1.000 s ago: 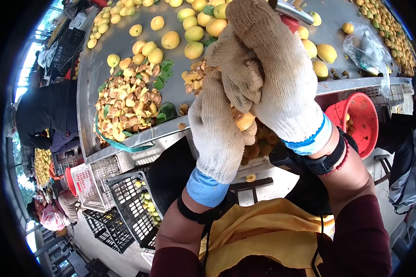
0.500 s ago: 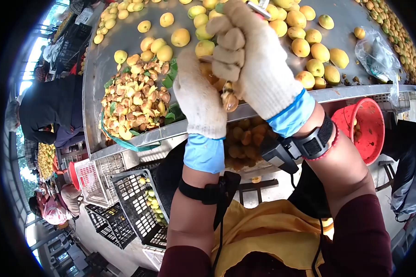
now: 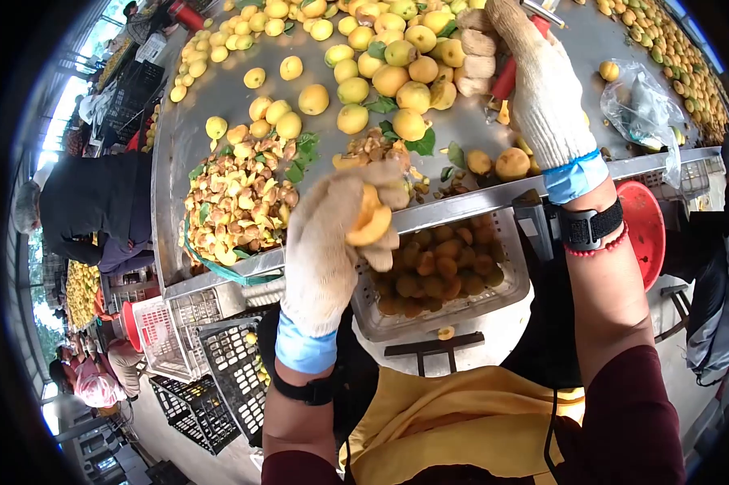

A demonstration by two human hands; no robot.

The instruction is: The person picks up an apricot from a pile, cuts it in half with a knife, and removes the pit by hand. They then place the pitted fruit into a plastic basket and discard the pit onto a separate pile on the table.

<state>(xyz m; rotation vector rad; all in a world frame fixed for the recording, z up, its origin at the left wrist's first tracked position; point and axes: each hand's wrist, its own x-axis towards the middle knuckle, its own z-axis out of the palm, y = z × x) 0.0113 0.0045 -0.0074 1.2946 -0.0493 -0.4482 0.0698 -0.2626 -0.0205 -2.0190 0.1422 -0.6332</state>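
Observation:
My left hand point(image 3: 320, 250), in a white knitted glove, is over the table's front edge, its fingers curled round a cut, orange-yellow apricot-like fruit point(image 3: 370, 222). Below and to the right of it, under the edge, is a pale plastic basket point(image 3: 506, 303) holding orange fruit pieces point(image 3: 441, 271). My right hand point(image 3: 534, 81), gloved too, is closed on a red-handled metal tool point(image 3: 506, 78) above the tabletop. Whole yellow fruits point(image 3: 413, 97) lie left of the right hand. A pile of brown and yellow scraps point(image 3: 239, 194) sits at the table's left front.
The metal table point(image 3: 219, 93) has a raised front rim. A clear plastic bag point(image 3: 639, 101) lies at right. A red bucket point(image 3: 643, 234) stands below right, black crates point(image 3: 231, 364) below left. A person in dark clothes point(image 3: 97, 206) bends at the left.
My hands have moved apart from being together over the table edge. The left came down and left with the fruit; the right went right with the tool. The basket below is now uncovered.

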